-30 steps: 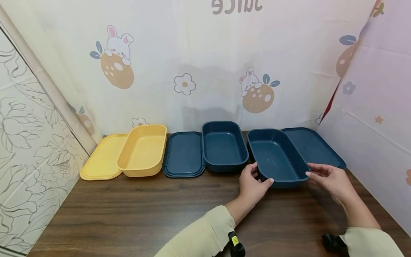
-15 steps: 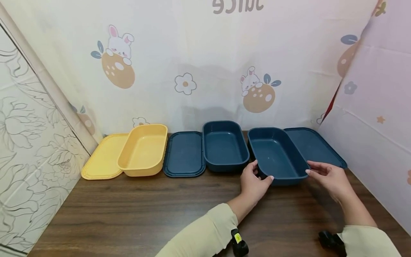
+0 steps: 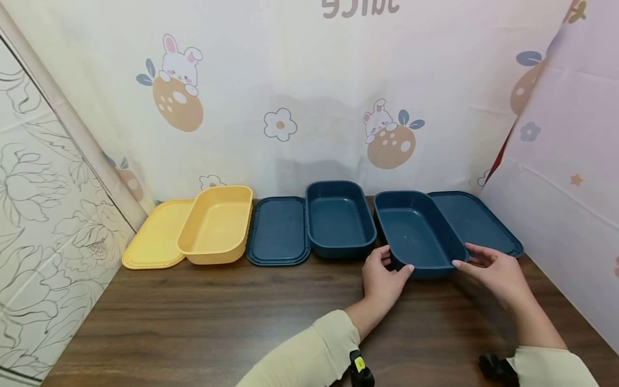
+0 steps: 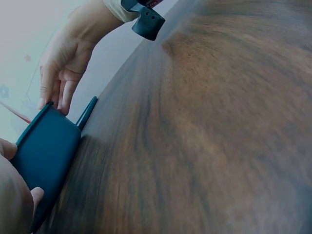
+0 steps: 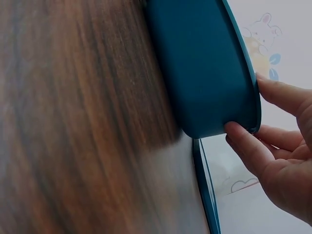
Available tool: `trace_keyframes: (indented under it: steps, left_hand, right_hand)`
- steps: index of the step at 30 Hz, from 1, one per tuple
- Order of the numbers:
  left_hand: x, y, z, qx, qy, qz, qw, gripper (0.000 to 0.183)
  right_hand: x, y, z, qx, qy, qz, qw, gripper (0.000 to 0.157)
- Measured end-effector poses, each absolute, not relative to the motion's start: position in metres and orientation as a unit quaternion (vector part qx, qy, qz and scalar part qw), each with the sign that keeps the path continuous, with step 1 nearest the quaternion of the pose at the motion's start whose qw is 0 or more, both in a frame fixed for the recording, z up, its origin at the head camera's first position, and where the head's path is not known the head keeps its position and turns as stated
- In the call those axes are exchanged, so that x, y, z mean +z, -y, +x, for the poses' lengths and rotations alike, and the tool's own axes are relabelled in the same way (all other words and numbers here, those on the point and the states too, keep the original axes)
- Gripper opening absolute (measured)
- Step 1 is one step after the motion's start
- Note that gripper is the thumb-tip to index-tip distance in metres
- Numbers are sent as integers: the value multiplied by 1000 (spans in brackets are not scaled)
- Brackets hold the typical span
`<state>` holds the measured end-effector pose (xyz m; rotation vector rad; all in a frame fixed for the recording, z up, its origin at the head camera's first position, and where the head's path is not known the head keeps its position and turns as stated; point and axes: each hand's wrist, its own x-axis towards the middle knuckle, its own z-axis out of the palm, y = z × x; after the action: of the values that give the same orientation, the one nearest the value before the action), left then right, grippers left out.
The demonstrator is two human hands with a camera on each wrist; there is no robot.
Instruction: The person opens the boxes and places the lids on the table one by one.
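Note:
A dark blue rectangular food container [image 3: 418, 234] sits at the right of the row, with nothing inside it. My left hand [image 3: 384, 277] grips its near left corner, thumb at the front rim and fingers along the left side. At the near right corner, my right hand [image 3: 498, 274] holds it between thumb and fingers. The right wrist view shows the container's smooth outer wall [image 5: 209, 73], with the fingertips at its rim and side. A dark blue lid [image 3: 476, 223] lies flat behind and to the right, partly covered by the container.
Left of the held container stands another dark blue container [image 3: 340, 220], then a dark blue lid [image 3: 279, 232]. Farther left are a yellow container [image 3: 216, 223] and a yellow lid [image 3: 157, 236]. Printed cloth [image 3: 319, 70] hangs behind the brown wooden table [image 3: 193, 322].
The right thumb has shifted slightly left along the container's near rim. Both hands keep their hold at the near corners, and the other containers and lids stay in place.

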<state>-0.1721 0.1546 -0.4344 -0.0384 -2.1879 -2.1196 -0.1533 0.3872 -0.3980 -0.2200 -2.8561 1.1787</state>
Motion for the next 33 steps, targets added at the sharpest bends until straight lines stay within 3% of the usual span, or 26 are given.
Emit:
trace_keyframes:
  steps: [9,33]
  left_hand:
    - [-435,-160,-174,-721,688,19,81,44]
    - [-435,-176,-188,-736,667,70,90,39]
  right_hand:
    - [-395,-384,-162,381,922,-74,-1,87]
    - [-395,-383,-177,398,914,-84,0,89]
